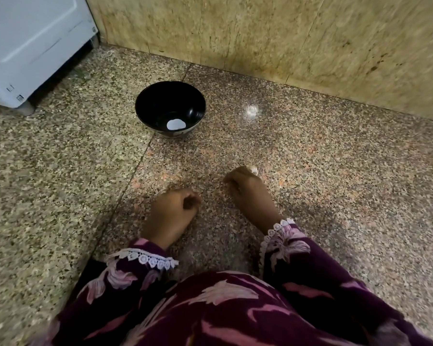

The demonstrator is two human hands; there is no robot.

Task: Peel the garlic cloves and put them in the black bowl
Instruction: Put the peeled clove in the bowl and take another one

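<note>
The black bowl (170, 106) stands on the speckled granite floor, ahead and slightly left of my hands. A pale patch shows at its bottom; I cannot tell whether it is a clove or a reflection. My right hand (248, 191) rests low over the floor with its fingers curled around garlic (252, 169), whose pale tip pokes out past the knuckles. To its left, my left hand (171, 213) is closed in a loose fist near the floor, and nothing is visible inside it. Both wrists wear purple floral sleeves with white lace cuffs.
A white appliance (30, 46) stands at the far left corner. A beige stone wall (285, 33) runs along the back, close behind the bowl. My lap in purple floral cloth (223, 310) fills the bottom of the view.
</note>
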